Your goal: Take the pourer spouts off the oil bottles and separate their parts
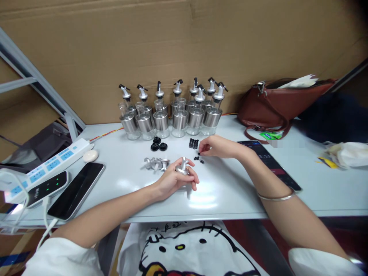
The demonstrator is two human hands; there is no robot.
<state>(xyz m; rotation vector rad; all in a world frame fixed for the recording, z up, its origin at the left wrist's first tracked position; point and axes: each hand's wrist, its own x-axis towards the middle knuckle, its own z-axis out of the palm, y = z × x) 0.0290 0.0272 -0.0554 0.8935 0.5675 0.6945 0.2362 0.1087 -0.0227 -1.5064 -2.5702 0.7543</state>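
Observation:
My left hand (177,178) is closed around a silver pourer cap (183,167), holding it just above the pale table (224,188). My right hand (216,147) reaches over a scatter of small black plugs (197,158), its fingertips pinched on one of them. Beside them lie short black tubes (193,143). More silver pourer caps (156,163) rest left of my left hand. Three black rubber rings (158,145) sit behind them. Several glass oil bottles (172,115) with steel bands and pourer tops stand in rows at the back.
A white power strip (51,163), a black charger device (47,187) and a black phone (76,189) lie at left. A white oval object (90,155) sits by the strip. Another phone (268,161) lies under my right forearm. A brown leather bag (276,103) and crumpled wrappers (347,153) are at right. Cardboard backs the table.

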